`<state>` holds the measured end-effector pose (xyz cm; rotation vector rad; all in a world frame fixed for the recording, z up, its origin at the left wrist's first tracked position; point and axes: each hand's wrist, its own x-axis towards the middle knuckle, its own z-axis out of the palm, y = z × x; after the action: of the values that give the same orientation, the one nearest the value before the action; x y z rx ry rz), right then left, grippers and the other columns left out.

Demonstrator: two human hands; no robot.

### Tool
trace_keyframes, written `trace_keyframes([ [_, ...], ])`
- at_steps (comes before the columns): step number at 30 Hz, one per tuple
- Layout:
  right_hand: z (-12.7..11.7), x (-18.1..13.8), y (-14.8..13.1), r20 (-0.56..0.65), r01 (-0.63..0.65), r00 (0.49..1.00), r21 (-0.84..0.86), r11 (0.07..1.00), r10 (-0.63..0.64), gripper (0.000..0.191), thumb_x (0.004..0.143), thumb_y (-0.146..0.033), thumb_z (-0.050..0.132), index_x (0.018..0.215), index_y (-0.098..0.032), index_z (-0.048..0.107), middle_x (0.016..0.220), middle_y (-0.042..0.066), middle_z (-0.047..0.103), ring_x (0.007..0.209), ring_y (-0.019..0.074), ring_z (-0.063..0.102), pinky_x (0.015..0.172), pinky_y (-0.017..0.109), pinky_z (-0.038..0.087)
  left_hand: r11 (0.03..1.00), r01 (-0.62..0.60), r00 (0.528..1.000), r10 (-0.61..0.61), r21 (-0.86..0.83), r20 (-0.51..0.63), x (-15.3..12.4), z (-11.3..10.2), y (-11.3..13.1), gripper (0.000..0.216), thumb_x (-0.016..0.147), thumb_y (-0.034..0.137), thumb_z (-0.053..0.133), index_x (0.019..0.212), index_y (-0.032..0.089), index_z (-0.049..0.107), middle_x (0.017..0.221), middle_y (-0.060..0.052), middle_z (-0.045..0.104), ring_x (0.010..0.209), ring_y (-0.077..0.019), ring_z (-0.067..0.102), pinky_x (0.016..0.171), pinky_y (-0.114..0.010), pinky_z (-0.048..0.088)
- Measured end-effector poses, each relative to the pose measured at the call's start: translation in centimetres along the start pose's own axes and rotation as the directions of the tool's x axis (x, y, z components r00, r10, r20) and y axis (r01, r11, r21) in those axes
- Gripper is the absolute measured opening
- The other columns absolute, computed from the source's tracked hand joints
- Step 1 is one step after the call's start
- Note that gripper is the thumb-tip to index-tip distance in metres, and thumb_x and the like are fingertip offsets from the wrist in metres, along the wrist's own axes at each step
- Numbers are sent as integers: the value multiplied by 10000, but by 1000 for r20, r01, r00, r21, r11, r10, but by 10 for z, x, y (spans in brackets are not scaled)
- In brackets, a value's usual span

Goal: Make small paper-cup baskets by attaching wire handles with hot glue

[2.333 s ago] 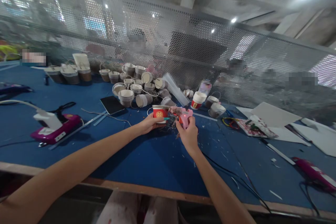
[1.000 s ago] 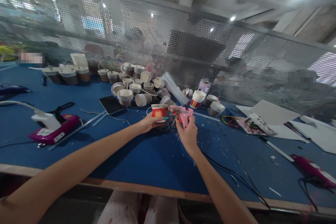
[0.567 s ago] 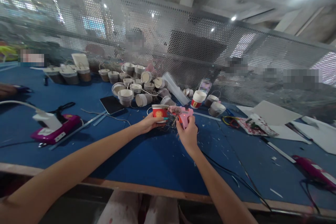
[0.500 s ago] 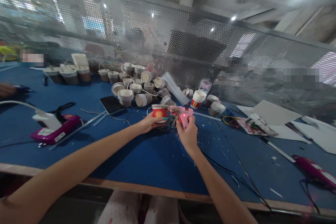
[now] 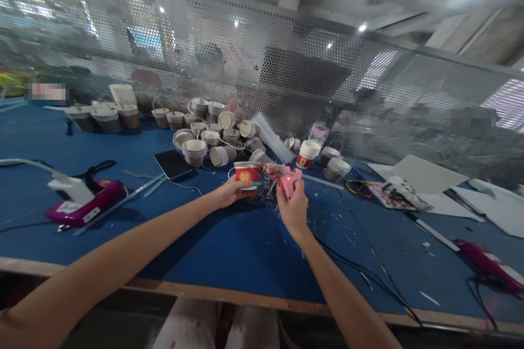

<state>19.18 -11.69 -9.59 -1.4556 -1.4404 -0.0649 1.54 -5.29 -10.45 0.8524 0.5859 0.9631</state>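
Observation:
My left hand (image 5: 230, 193) is closed around a small red paper cup (image 5: 244, 174) with a white rim, held upright just above the blue table (image 5: 229, 240). My right hand (image 5: 293, 206) grips a pink glue gun (image 5: 289, 181) whose red light is on. Its nozzle points left at the side of the cup. A tangle of thin dark strands (image 5: 265, 191) lies between the two hands. The gun's black cord (image 5: 360, 268) trails toward the right front edge.
A heap of brown and white paper cups (image 5: 216, 133) lies behind, with a red cup stack (image 5: 308, 154), a black phone (image 5: 173, 163), a magenta glue gun (image 5: 84, 204) with white charger on the left, another magenta gun (image 5: 489, 264) on the right, white sheets (image 5: 429, 180), and a perforated metal screen (image 5: 286, 82).
Both hands stay in place with cup and glue gun. A hand at the far left edge has gone from view. Small view shifts only.

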Motion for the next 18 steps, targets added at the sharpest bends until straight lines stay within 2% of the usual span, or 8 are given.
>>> trace_keyframes([
  [8,-1,1,2,1,-19,1000,-10,1000,19,200,769,-363,494,821,-220,366,640,-18,480,539,165,486,546,281,380,999,20,1000,-21,-29,-16,-1,0,3,363,579,88,698,927,153,618,854,-53,686,796,-192,651,763,-360,516],
  [18,-1,2,3,-7,-46,999,10,999,46,224,751,-379,505,799,-227,348,629,-28,465,543,163,485,555,280,378,997,57,998,-57,-58,3,-2,-3,4,336,596,78,636,927,130,620,846,-60,686,829,-198,645,855,-397,477],
])
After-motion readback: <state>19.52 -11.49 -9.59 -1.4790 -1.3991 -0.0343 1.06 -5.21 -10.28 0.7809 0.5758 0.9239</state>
